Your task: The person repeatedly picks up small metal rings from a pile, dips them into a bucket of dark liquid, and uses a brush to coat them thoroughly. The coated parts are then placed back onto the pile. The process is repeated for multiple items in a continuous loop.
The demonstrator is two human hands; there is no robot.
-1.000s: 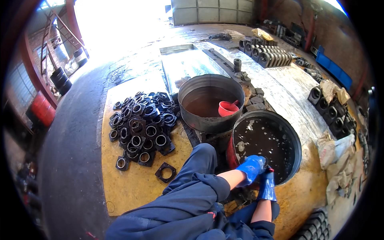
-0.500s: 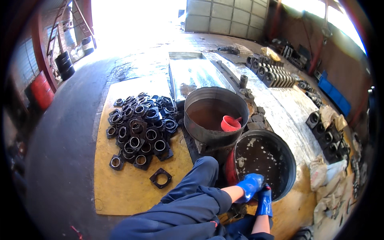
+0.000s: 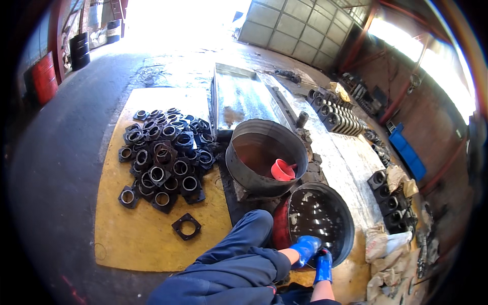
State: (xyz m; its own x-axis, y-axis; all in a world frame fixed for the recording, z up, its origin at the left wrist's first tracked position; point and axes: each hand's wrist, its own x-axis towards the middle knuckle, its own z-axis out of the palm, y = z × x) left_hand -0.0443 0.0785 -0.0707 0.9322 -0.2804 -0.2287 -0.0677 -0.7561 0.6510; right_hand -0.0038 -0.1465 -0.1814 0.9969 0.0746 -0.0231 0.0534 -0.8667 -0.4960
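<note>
Both of my hands wear shiny blue gloves and meet over the near side of a drum of dark liquid (image 3: 320,216) with pale flecks of foam on top. My left hand (image 3: 307,249) reaches in from the left with its fingers closed. My right hand (image 3: 323,267) is just below and to the right of it, fingers curled toward the left hand. A small dark thing seems to be between them, but the gloves hide most of it. Left of my knee, one square black flange with a round hole (image 3: 186,226) lies apart on a yellow board (image 3: 132,249).
A heap of similar black flanges (image 3: 162,157) covers the board's far part. A wider metal tub (image 3: 244,178) of brownish liquid holds a red scoop (image 3: 282,170). Behind it lies a long metal tray (image 3: 249,96). Stacked ring-shaped parts (image 3: 338,117) and crumpled sacks (image 3: 386,254) are on the right.
The view has turned and tilted, so most things sit further left and the drum lower. My gloved hands stay together over the drum's near side, still close to its liquid.
</note>
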